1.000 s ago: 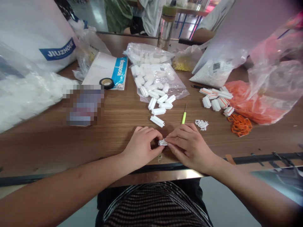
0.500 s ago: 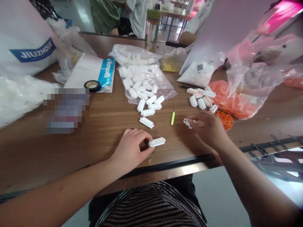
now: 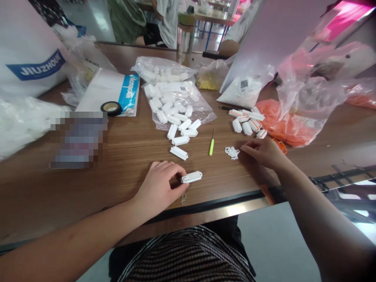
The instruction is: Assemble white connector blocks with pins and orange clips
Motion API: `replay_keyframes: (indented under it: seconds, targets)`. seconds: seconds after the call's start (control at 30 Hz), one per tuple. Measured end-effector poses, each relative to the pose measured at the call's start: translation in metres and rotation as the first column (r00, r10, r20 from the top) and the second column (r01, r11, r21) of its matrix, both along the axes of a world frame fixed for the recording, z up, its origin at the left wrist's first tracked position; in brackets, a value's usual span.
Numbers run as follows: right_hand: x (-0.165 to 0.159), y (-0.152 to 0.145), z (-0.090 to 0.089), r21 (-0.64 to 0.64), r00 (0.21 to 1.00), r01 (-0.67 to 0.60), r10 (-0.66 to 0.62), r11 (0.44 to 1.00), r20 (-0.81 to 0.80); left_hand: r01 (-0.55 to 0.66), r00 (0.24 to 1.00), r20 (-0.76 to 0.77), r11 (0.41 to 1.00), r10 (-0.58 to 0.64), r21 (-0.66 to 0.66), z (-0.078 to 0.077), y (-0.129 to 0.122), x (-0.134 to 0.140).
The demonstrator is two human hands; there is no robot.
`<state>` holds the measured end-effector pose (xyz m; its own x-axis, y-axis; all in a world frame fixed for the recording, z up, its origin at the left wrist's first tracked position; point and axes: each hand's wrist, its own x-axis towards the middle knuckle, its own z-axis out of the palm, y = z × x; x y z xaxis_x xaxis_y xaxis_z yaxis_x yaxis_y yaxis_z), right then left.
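My left hand (image 3: 163, 184) grips one end of a white connector housing (image 3: 192, 177) between thumb and fingers, its face of small square holes turned up. To the right, my right hand (image 3: 263, 152) is closed in a pinch just beside a small pile of white pegs (image 3: 232, 152). A tiny white peg (image 3: 241, 148) shows at its fingertips. Between the hands and farther back lies a thin pick with a yellow-green handle (image 3: 212, 147). Loose white housings (image 3: 179, 152) lie beyond my left hand.
Behind stand an open bag of white housings (image 3: 202, 103), a bottle (image 3: 185, 37) and a notebook (image 3: 102, 92) with a tape roll (image 3: 111, 108). At right are orange-striped housings (image 3: 246, 127), a bag of orange parts (image 3: 293, 125) and loose orange frames (image 3: 279, 146).
My right hand has drawn back to the right from over the peg pile, uncovering it, and its fingers have come together. My left hand keeps its hold on the housing. The view has shifted slightly.
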<state>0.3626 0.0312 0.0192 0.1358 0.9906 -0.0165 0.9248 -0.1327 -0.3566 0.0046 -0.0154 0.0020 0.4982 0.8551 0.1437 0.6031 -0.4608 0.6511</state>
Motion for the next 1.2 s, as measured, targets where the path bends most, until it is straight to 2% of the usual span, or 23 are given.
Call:
replay_keyframes:
  seconds: [0.07,0.23,0.43,0.57,0.7,0.9,1.03,1.2]
  targets:
    - [0.006,-0.001,0.002,-0.024,1.0,0.017,-0.017,1.0,-0.017,0.002,1.0,-0.001,1.0,-0.002,0.007,0.0,0.0,0.0]
    - [0.018,-0.004,0.003,-0.024,0.991,-0.042,0.038,0.999,-0.129,0.001,1.0,0.006,1.0,-0.001,0.016,-0.001,0.001,-0.001]
    - [0.007,-0.003,-0.002,0.037,0.997,-0.064,0.066,0.997,-0.047,-0.005,1.0,0.002,1.0,0.005,0.013,0.0,-0.001,-0.001]
    - [0.0,0.005,0.0,0.022,0.998,0.028,-0.029,0.999,0.048,-0.006,1.0,-0.002,1.0,0.006,0.006,0.0,0.0,-0.001]
    - [0.006,0.01,0.004,-0.066,0.997,0.074,-0.076,0.995,-0.023,0.0,1.0,-0.007,1.0,0.0,0.002,0.0,0.0,-0.001]
    - [0.023,0.007,-0.006,0.048,0.981,-0.067,0.075,0.997,-0.178,0.003,1.0,-0.002,1.0,-0.003,0.01,-0.001,0.0,-0.001]
    - [0.028,0.009,-0.012,0.07,0.977,-0.158,0.166,0.985,-0.135,-0.003,1.0,-0.005,1.0,0.003,0.011,-0.001,-0.001,-0.001]
    - [0.027,0.008,-0.006,0.056,0.963,-0.266,0.268,0.962,-0.034,-0.004,1.0,0.003,1.0,0.004,0.007,-0.001,0.0,-0.001]
